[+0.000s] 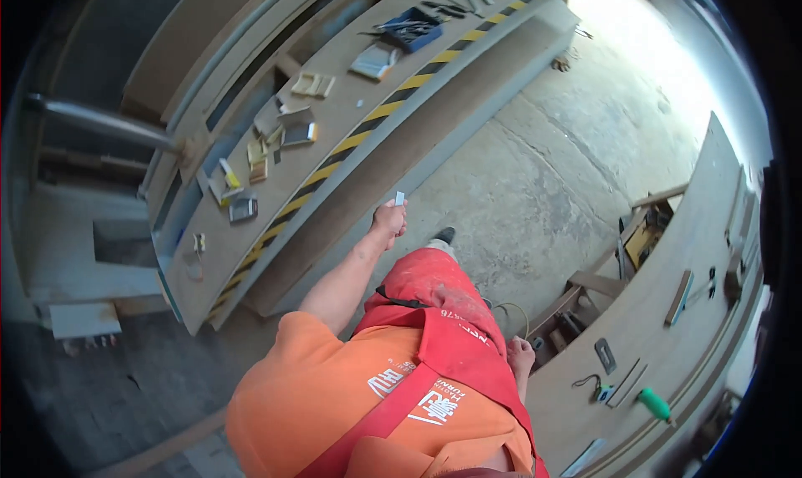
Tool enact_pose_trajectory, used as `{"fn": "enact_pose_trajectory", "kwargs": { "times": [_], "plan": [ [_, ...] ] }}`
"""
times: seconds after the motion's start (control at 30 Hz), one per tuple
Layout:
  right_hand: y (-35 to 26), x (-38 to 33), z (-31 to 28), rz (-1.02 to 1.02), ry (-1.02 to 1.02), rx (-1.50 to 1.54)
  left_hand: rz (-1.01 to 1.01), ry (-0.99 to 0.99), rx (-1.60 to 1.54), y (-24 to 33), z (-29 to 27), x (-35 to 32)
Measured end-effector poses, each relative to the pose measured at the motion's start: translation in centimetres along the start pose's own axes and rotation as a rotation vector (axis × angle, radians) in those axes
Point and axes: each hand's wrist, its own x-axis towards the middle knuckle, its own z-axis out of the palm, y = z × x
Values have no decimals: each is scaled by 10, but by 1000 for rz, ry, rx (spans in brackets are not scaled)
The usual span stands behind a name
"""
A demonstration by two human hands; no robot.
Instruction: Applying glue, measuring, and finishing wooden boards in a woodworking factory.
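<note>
Left hand [390, 220] out ahead at about 12 o'clock from the body, arm extended, fingers pinched together on a small pale flat rectangular piece [399, 198] that sticks up above the fist. Piece sits just off the near edge of the long grey desk with the yellow-and-black striped edge [351, 139], over the concrete floor [535, 185]. Right hand [521, 354] low at roughly 4 o'clock, beside the red apron [451, 344], fingers curled loosely; cannot tell whether it grips anything. Hands well apart. On the striped desk, at 10 to 11 o'clock from the left hand: scattered small wooden blocks and pale offcuts [267, 148], a dark blue tray of tools [411, 28] farther up at 12 o'clock. At 3 to 4 o'clock, a second long wooden desk [702, 252] carrying a green-handled tool [654, 404] and a flat wooden strip [678, 297]. Wood scraps [585, 298] lie piled between that desk and the person's leg.
</note>
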Motion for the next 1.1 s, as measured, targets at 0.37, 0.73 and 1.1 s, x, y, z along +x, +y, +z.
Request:
{"fn": "enact_pose_trajectory", "kwargs": {
  "times": [0.37, 0.73, 1.1],
  "plan": [
    [-38, 44, 135, -78, 5, -660, 517, 414, 188, 55, -213, 43],
    [-70, 43, 329, -116, -300, -430, 108, 123, -867, 112, -313, 104],
    [-71, 80, 285, -143, -382, -595, 105, 234, -821, 66, -318, 67]
  ]
}}
